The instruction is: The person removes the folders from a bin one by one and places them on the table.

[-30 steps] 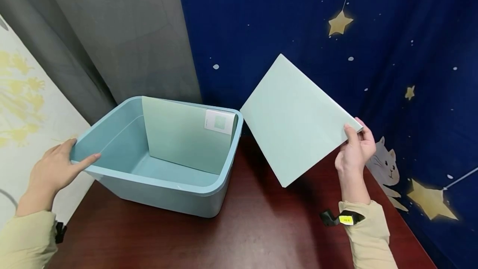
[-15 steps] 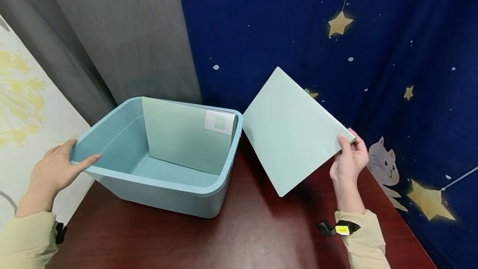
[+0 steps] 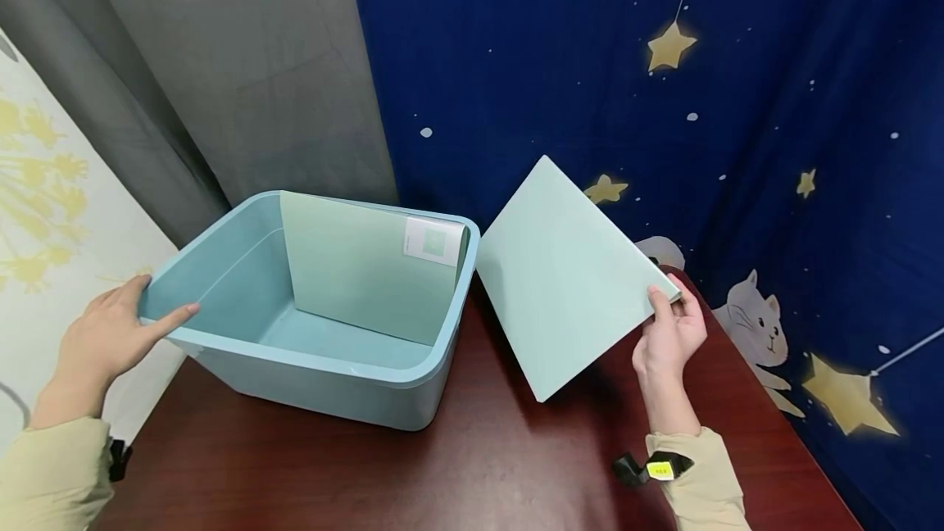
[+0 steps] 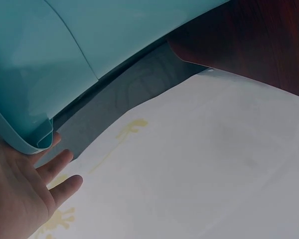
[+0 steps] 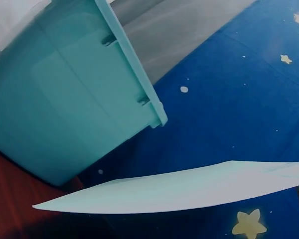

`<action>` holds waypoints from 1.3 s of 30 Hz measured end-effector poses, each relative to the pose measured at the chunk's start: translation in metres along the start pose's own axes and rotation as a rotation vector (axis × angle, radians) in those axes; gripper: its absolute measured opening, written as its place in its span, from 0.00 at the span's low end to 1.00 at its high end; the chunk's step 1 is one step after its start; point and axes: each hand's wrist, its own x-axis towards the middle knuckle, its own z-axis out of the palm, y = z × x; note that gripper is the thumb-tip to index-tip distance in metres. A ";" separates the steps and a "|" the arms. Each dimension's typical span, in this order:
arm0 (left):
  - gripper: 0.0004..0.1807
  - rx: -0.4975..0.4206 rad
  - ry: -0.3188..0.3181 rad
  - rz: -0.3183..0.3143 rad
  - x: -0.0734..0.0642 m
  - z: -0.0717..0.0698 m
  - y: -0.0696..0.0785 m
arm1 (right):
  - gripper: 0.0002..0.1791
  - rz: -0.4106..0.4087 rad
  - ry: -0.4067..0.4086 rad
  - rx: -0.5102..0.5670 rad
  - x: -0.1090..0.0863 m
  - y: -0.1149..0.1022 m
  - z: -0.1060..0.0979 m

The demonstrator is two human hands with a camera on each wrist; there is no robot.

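Note:
My left hand (image 3: 103, 342) holds the left end of a light blue plastic bin (image 3: 324, 367). The thumb lies over the rim to the inside, and in the left wrist view several fingers (image 4: 56, 167) stick out past the rim. Inside the bin a pale green folder (image 3: 369, 277) with a white label stands against the back wall. To the right of the bin, my right hand (image 3: 671, 334) pinches one corner of a second pale green folder (image 3: 564, 277), thumb on its face. This folder is tilted, and the right wrist view shows it nearly edge-on (image 5: 174, 194).
The bin stands on a dark red wooden table (image 3: 487, 482). Behind hang a grey curtain (image 3: 280, 64) and a blue curtain (image 3: 531, 39) with stars and cats. A white cloth with yellow prints (image 3: 59, 211) is at the left.
My right hand has moved down and to the left with the folder, which now hangs lower. The left hand, the bin and the folder inside it have stayed in place.

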 end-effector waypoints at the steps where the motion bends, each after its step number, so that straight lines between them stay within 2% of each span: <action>1: 0.52 -0.001 0.000 0.002 0.000 0.000 0.000 | 0.15 0.000 0.003 -0.003 -0.001 0.001 -0.001; 14: 0.52 0.005 -0.003 0.001 -0.001 0.000 -0.001 | 0.15 0.006 0.011 -0.005 -0.017 0.023 -0.013; 21: 0.52 0.006 -0.013 -0.001 0.000 -0.002 -0.001 | 0.15 -0.006 0.046 0.006 -0.026 0.031 -0.017; 32: 0.52 0.006 -0.015 -0.003 -0.001 -0.002 -0.001 | 0.16 -0.005 0.043 -0.026 -0.035 0.045 -0.023; 39: 0.52 -0.002 -0.010 -0.002 -0.001 -0.002 0.000 | 0.17 -0.020 0.034 -0.093 -0.040 0.052 -0.029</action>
